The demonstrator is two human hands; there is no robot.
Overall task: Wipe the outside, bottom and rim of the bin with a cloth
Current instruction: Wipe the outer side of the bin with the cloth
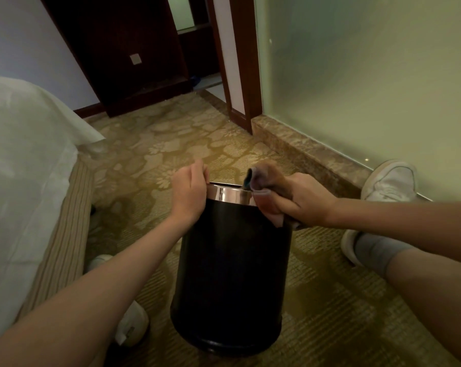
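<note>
A black round bin [232,274] with a shiny metal rim [228,195] is tilted away from me, its base near me and its mouth facing away over the carpet. My left hand [189,192] grips the rim on its left side, fingers curled over the edge. My right hand [301,200] holds a brownish cloth [263,181] with a teal corner, pressed against the rim's right side. Part of the cloth hangs below my palm.
A bed with white sheet [25,168] and striped base stands at the left. My feet in white shoes [391,178] lie at the right and lower left [132,327]. A stone kerb [303,152] and frosted glass wall run along the right; a dark doorway lies ahead.
</note>
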